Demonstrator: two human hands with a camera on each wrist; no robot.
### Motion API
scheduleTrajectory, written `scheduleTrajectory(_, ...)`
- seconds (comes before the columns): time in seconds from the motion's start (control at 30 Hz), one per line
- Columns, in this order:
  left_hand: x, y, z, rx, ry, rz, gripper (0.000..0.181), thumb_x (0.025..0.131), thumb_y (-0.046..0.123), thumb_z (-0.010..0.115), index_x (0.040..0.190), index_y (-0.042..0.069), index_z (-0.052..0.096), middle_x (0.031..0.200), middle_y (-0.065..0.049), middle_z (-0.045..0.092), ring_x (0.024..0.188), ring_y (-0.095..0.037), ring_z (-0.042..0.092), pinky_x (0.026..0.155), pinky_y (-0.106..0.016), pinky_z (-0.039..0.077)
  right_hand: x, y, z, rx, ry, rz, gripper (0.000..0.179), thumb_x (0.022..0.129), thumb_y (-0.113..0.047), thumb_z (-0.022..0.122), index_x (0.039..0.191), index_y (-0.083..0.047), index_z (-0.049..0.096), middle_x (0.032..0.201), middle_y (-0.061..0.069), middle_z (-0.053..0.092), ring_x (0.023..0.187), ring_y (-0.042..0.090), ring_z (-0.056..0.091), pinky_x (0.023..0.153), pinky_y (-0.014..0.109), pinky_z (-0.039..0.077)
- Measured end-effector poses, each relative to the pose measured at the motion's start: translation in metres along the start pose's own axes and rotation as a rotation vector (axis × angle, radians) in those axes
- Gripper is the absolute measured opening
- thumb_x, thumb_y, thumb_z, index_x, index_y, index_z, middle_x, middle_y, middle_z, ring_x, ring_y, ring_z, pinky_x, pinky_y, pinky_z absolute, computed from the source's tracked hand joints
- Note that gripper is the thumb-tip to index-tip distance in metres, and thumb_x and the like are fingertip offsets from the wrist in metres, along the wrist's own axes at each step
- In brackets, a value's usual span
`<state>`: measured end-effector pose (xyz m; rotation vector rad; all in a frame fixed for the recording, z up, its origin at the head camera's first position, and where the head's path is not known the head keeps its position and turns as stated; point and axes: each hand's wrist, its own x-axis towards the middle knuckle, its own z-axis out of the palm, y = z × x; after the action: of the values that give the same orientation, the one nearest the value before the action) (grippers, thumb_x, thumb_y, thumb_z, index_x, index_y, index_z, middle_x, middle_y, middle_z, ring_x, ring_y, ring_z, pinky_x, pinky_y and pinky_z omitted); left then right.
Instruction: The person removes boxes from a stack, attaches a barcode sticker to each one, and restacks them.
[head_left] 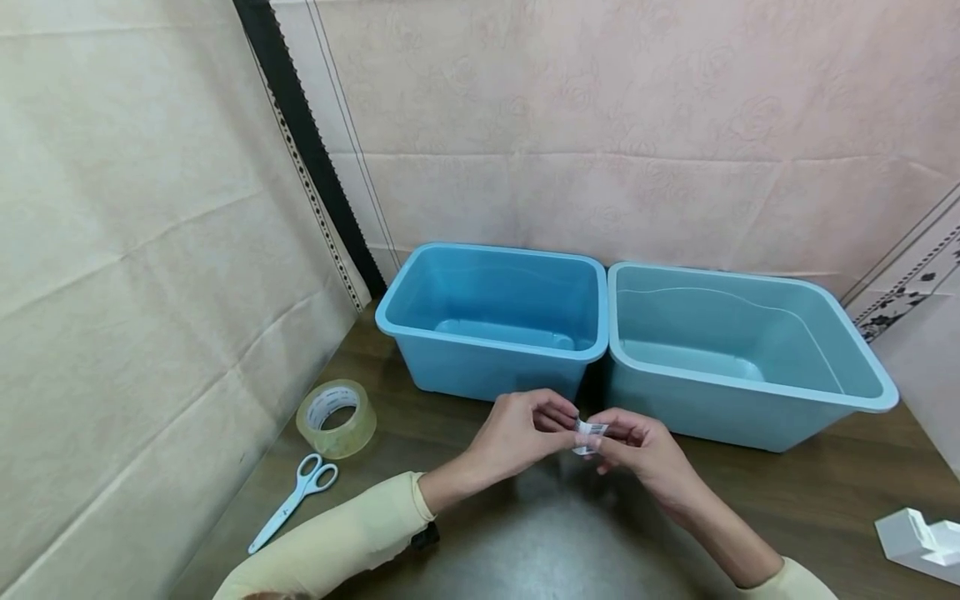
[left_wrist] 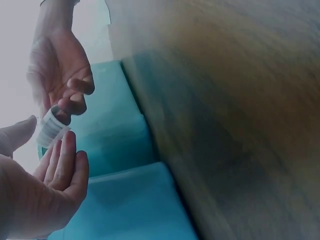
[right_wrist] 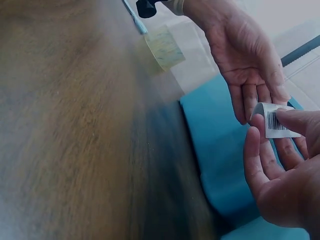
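Both hands meet over the table in front of the two tubs, with a small white barcode label (head_left: 590,438) between them. The label is curled into a loop, and its printed bars show in the right wrist view. My right hand (head_left: 654,460) pinches it, the thumb lying over the barcode side (right_wrist: 276,123). From the other side my left hand (head_left: 517,433) holds the label's edge at its thumb and fingertips. In the left wrist view the label (left_wrist: 51,127) sits between the fingertips of the two hands.
A blue tub (head_left: 495,367) and a paler blue-green tub (head_left: 697,412) stand side by side at the back. On the left lie a roll of clear tape (head_left: 351,435) and light blue scissors (head_left: 288,506). A white object (head_left: 918,546) sits at the right edge. Cloth hangs behind.
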<state>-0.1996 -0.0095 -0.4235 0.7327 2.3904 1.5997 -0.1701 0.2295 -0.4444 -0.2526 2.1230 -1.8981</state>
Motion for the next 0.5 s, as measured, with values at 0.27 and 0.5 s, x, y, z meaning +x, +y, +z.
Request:
scheduleTrajectory(0.27,0.0009,-0.0013,0.0039,0.013,-0.015,0.007,0.024,0.094,0.031,0.082,0.115,0.021,0.078,0.103,0.010,0.080,0.086,0.003,0.074,0.080,-0.019,0.061,0.0020,0.0009,-0.0002,-0.021,-0.022,0.004,0.032,0.104,-0.025,0.068,0.127,-0.002,0.069,0.108,-0.001,0.080,0.096,0.020,0.076,0.081,0.041,0.065)
scheduleTrajectory(0.5,-0.0004,-0.0023,0.0047,0.016,-0.013,0.003,0.017,0.095,0.027,0.080,0.111,0.021,0.080,0.101,0.010,0.080,0.086,0.003,0.074,0.079,-0.018,0.061,-0.0008,0.0036,-0.0044,-0.025,-0.030,-0.013,0.032,0.105,-0.021,0.067,0.129,0.000,0.066,0.108,-0.001,0.080,0.096,0.024,0.077,0.080,0.042,0.066)
